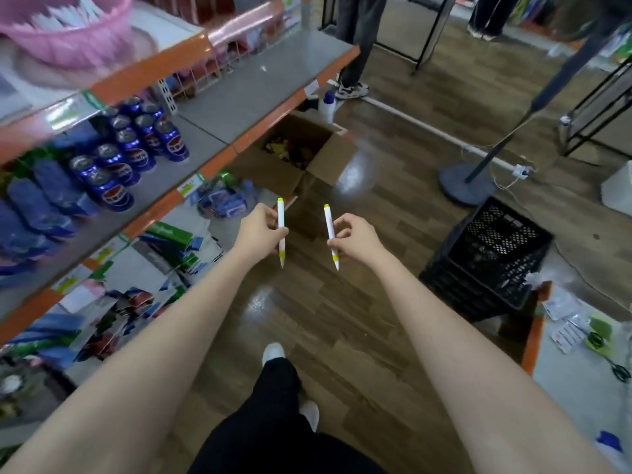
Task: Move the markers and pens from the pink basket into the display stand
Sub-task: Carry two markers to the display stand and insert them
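My left hand grips a white pen with yellow-green ends, held nearly upright over the wooden floor. My right hand pinches a second white pen of the same kind, tilted slightly left at the top. The two hands are side by side, a short gap between them. The pink basket stands on the top shelf at the far upper left, with several white pens or markers inside. No display stand can be made out in this view.
Orange-edged shelves run along the left with blue cans and packets. An open cardboard box and a black plastic crate sit on the floor. A stand's round base and a person's legs are ahead.
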`<move>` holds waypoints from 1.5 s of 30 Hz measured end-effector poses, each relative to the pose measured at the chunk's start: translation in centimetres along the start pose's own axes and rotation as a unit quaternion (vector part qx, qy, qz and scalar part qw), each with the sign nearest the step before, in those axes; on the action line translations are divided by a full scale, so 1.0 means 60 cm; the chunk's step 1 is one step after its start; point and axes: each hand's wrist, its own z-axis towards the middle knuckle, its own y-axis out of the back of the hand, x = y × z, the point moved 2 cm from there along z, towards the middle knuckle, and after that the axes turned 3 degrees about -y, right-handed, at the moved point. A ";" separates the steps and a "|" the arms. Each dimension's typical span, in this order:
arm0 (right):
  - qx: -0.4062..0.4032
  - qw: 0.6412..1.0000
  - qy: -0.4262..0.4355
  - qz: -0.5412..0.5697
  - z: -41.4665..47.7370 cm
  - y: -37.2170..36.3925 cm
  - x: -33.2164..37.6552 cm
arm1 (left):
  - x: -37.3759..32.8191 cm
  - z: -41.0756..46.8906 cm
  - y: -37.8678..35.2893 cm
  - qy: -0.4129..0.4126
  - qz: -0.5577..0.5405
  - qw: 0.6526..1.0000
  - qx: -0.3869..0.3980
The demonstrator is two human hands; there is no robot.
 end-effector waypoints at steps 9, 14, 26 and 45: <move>0.080 0.996 0.037 -0.018 0.160 -0.036 0.126 | 0.001 0.138 0.076 0.035 -0.024 0.998 -0.054; 0.107 0.989 0.085 -0.053 0.238 -0.069 0.211 | -0.001 0.204 0.139 0.053 -0.037 0.994 -0.093; 0.192 0.960 0.175 -0.102 0.308 -0.185 0.358 | 0.043 0.228 0.278 0.108 -0.073 0.968 -0.214; 0.342 0.859 0.349 -0.151 0.277 -0.302 0.536 | 0.080 0.109 0.408 0.150 -0.065 0.876 -0.455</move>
